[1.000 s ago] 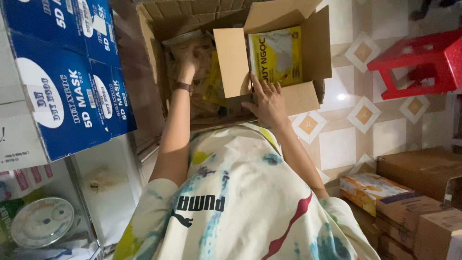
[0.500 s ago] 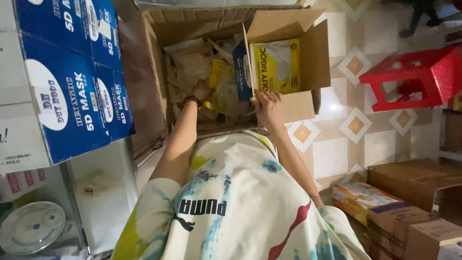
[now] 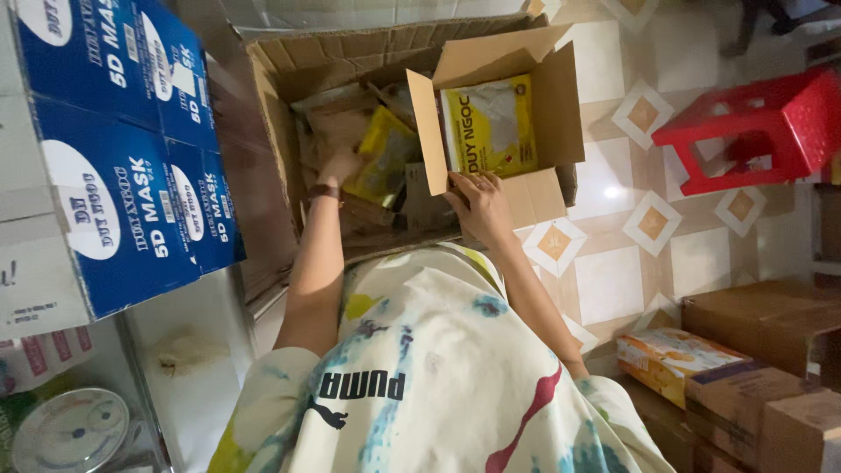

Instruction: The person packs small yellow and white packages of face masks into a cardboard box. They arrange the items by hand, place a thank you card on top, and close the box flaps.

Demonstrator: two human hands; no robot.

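My left hand [image 3: 336, 165] reaches down into a large open cardboard box [image 3: 272, 96] and grips the left edge of a yellow packet [image 3: 383, 156] lying among brown paper packets. A dark band is on that wrist. My right hand [image 3: 480, 206] holds the near wall of a smaller open cardboard box [image 3: 543, 188], which rests tilted on the big box's right side. Inside the small box lies a yellow-and-white packet [image 3: 488, 123]. Its left flap stands up between my two hands.
Stacked blue-and-white cartons [image 3: 114, 149] stand close on the left. A red plastic stool [image 3: 745, 131] is on the tiled floor [image 3: 613, 280] to the right. Brown cartons [image 3: 762, 315] and an orange-and-white pack [image 3: 674, 359] sit at lower right. A round white dial [image 3: 74, 429] is at lower left.
My left hand has drawn back left inside the big box, and the yellow packet has tilted up with it. The small box's left flap has swung wider. My right hand stays on the small box.
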